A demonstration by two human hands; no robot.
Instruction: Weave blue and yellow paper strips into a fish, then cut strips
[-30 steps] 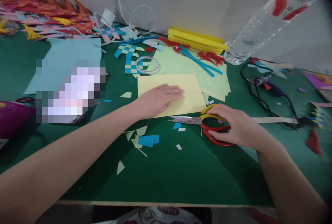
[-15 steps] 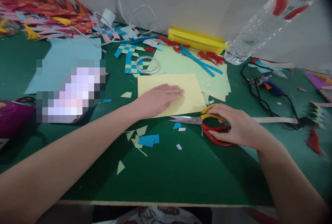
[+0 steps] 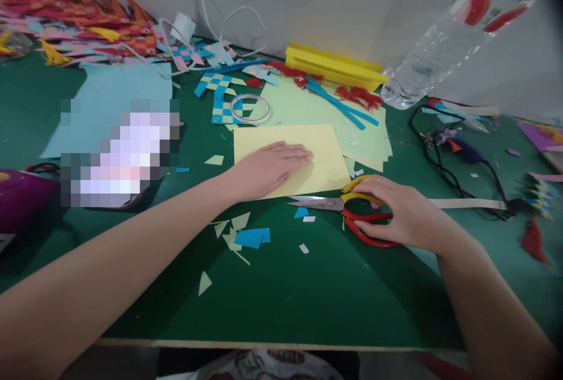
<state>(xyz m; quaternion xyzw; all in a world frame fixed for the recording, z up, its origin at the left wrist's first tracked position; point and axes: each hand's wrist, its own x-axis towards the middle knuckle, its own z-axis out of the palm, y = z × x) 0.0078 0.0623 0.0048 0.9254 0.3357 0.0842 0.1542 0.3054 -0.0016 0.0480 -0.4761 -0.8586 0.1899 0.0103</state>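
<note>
Scissors [image 3: 347,210] are covered by the right hand [image 3: 402,216], its fingers curled on the red and yellow handles near the desk's [image 3: 308,304] right side. The left hand [image 3: 272,168] is pressed flat on the yellow paper [image 3: 325,151]. Lifted carelessly, the blades could snag that sheet. Bare room is left toward the front edge.

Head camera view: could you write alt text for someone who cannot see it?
A left hand presses flat on yellow paper while the right hand grips scissors lying on a green table, amid paper scraps.
</note>
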